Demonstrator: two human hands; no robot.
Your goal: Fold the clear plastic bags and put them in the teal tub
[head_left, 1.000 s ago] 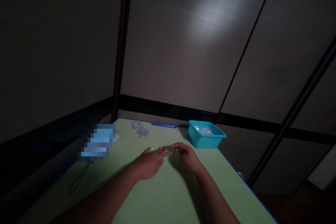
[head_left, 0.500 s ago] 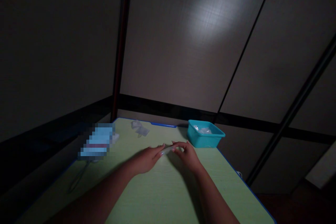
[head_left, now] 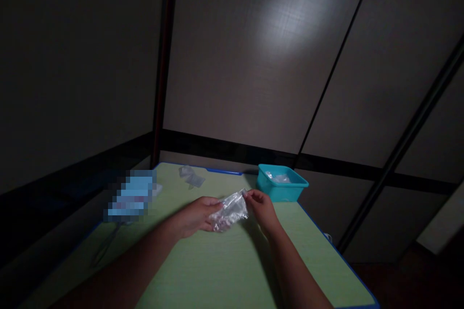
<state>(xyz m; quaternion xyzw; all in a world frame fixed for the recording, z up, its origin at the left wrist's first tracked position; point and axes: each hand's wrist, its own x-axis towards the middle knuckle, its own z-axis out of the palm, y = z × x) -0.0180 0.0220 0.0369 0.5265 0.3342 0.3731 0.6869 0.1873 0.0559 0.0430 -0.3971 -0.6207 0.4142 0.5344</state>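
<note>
A shiny clear plastic bag [head_left: 232, 210] is held up between my two hands above the light green table [head_left: 203, 270]. My left hand [head_left: 201, 215] grips its left side, thumb on top and fingers partly hidden behind it. With fingertips pinched, my right hand [head_left: 261, 206] holds the bag's upper right corner. I cannot make out whether anything is inside. Just beyond my right hand stands a turquoise plastic basket [head_left: 279, 193] with clear plastic packets [head_left: 281, 178] in it.
Crumpled translucent plastic pieces [head_left: 192, 176] lie at the table's back left. A pixelated blue item [head_left: 132, 195] with a cord-like loop [head_left: 105, 246] is by the left edge. Dark panelled walls [head_left: 239, 58] stand behind and to the left.
The bag was seen nearly edge-on; now its broad face is turned toward me. My hands have moved slightly apart, still holding it.
</note>
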